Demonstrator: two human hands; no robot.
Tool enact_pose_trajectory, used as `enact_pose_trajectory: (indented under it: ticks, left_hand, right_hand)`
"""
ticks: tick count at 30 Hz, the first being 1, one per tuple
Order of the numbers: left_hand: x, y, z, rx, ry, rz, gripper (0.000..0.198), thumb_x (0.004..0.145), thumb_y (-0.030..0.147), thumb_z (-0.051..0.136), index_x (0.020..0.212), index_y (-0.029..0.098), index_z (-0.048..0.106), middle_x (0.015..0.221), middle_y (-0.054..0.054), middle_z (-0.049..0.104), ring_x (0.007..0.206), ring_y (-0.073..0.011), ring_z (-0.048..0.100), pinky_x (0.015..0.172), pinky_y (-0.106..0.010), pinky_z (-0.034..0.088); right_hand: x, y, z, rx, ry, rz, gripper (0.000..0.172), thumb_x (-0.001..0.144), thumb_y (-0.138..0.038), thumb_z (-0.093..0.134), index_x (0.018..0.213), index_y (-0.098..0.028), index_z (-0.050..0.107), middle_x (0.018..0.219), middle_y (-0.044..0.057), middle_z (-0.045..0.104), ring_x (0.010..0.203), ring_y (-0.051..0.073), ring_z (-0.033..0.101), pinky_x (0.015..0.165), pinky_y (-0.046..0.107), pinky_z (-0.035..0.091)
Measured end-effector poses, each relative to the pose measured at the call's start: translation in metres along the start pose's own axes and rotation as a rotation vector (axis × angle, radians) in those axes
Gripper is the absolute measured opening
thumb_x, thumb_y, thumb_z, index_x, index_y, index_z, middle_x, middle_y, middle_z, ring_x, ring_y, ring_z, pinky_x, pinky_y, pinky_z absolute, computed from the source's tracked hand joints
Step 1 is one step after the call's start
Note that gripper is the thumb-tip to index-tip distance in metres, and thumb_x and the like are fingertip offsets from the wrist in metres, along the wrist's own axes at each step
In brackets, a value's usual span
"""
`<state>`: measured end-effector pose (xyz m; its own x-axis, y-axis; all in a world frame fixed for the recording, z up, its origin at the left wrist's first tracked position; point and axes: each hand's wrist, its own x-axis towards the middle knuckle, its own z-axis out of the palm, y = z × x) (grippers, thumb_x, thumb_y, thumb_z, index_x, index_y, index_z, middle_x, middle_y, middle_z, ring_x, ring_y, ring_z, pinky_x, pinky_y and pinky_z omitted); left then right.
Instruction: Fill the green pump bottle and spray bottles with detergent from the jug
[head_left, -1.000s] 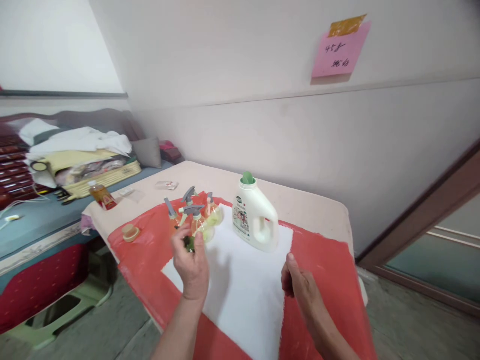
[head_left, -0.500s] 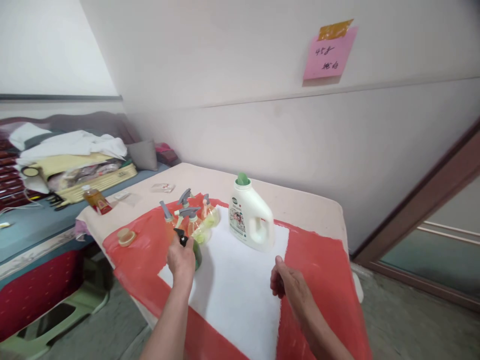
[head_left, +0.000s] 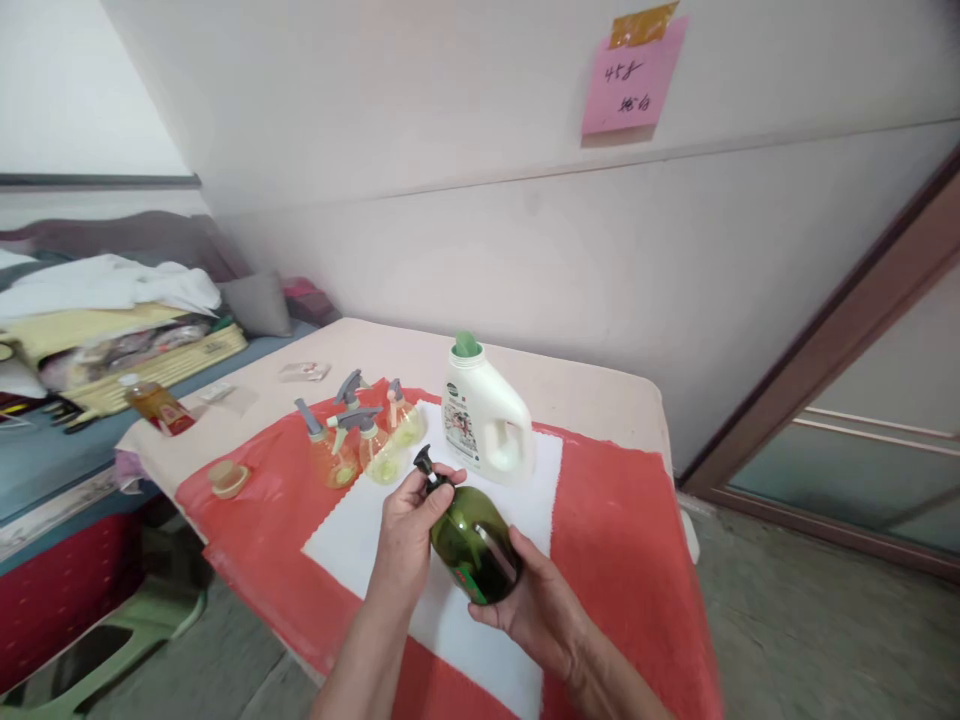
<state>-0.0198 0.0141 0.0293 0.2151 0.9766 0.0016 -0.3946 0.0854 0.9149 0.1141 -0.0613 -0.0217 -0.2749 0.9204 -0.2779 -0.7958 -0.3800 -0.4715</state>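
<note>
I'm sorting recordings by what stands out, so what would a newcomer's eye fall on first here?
Probably the dark green pump bottle, tilted in mid-view, with the left grip at its neck and the right grip around its base. Behind it, a pale jug stands on a white sheet over a red cover. Higher up, a pink note is taped to the wall.

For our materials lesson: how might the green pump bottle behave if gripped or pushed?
Glossy, the green pump bottle may be slippery. Its rounded body could roll if laid down. No dent shows, suggesting fairly stiff walls.
</note>
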Motion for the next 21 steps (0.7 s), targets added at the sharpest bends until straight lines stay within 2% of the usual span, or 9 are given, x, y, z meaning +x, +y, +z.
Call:
enact_pose_trajectory:
  ticks: [2,5,7,9,12,15,18,19,21]
  left_hand:
    - [0.003,-0.001,-0.003,-0.022,0.052,0.012,0.027,0.072,0.031,0.074,0.093,0.017,0.064,0.094,-0.008,0.068,0.091,-0.0202,0.063,0.08,-0.031,0.047]
    - [0.006,-0.003,-0.003,-0.059,0.122,0.036,0.025,0.073,0.03,0.074,0.092,0.017,0.062,0.091,-0.006,0.068,0.093,-0.0196,0.063,0.083,-0.031,0.046]
    - [0.006,-0.003,-0.002,-0.102,0.136,0.024,0.026,0.073,0.029,0.074,0.092,0.018,0.061,0.091,-0.006,0.068,0.093,-0.0197,0.063,0.082,-0.031,0.047]
    - [0.005,-0.002,-0.001,-0.135,0.117,-0.002,0.025,0.074,0.028,0.073,0.093,0.018,0.06,0.091,-0.007,0.068,0.092,-0.0201,0.063,0.08,-0.031,0.047]
    - [0.002,0.002,-0.003,-0.169,0.011,-0.067,0.023,0.075,0.027,0.073,0.092,0.017,0.062,0.088,-0.007,0.069,0.093,-0.0217,0.064,0.079,-0.032,0.048]
    - [-0.003,0.007,-0.002,-0.168,-0.17,-0.154,0.022,0.074,0.026,0.073,0.092,0.016,0.064,0.084,-0.009,0.069,0.092,-0.0243,0.064,0.078,-0.033,0.048]
    - [-0.008,0.009,0.002,-0.127,-0.332,-0.227,0.024,0.071,0.028,0.075,0.089,0.015,0.066,0.084,-0.011,0.069,0.089,-0.0254,0.065,0.075,-0.033,0.047]
    - [-0.009,0.009,0.004,-0.108,-0.351,-0.24,0.025,0.071,0.029,0.075,0.089,0.015,0.067,0.084,-0.011,0.069,0.086,-0.0247,0.065,0.074,-0.032,0.047]
    - [-0.009,0.006,0.007,-0.051,-0.312,-0.237,0.025,0.071,0.032,0.075,0.089,0.016,0.067,0.085,-0.009,0.069,0.078,-0.0216,0.064,0.07,-0.03,0.046]
  right_hand:
    - [0.003,0.004,0.0,-0.131,0.041,-0.17,0.05,0.079,-0.045,0.065,0.121,-0.026,0.047,0.122,0.008,0.057,0.101,0.024,0.059,0.073,0.036,0.05]
    - [0.006,0.005,0.0,-0.44,0.144,-0.466,0.065,0.063,-0.034,0.081,0.117,-0.031,0.045,0.119,0.003,0.055,0.106,0.024,0.054,0.083,0.037,0.047]
    - [0.006,0.004,0.001,-0.584,0.176,-0.546,0.072,0.059,-0.033,0.084,0.119,-0.031,0.044,0.118,0.003,0.055,0.111,0.024,0.051,0.091,0.037,0.043]
    - [0.002,-0.001,0.002,-0.602,0.123,-0.485,0.064,0.067,-0.041,0.077,0.121,-0.03,0.045,0.123,0.004,0.053,0.115,0.025,0.049,0.096,0.041,0.039]
    - [-0.007,-0.013,0.007,-0.553,-0.067,-0.308,0.052,0.079,-0.049,0.062,0.124,-0.025,0.049,0.127,0.007,0.054,0.117,0.028,0.048,0.1,0.046,0.035]
    - [-0.016,-0.026,0.014,-0.572,-0.235,-0.189,0.065,0.071,-0.049,0.07,0.126,-0.021,0.051,0.122,0.007,0.058,0.115,0.031,0.049,0.099,0.046,0.035]
    - [-0.023,-0.031,0.018,-0.513,-0.311,-0.068,0.075,0.064,-0.052,0.073,0.128,-0.019,0.05,0.114,0.008,0.062,0.11,0.031,0.053,0.093,0.042,0.038]
    - [-0.023,-0.031,0.019,-0.489,-0.314,-0.048,0.075,0.064,-0.052,0.072,0.128,-0.019,0.05,0.111,0.008,0.063,0.107,0.03,0.055,0.091,0.041,0.039]
    - [-0.021,-0.029,0.018,-0.524,-0.287,-0.072,0.072,0.066,-0.052,0.069,0.127,-0.019,0.05,0.11,0.008,0.063,0.104,0.029,0.057,0.089,0.04,0.041]
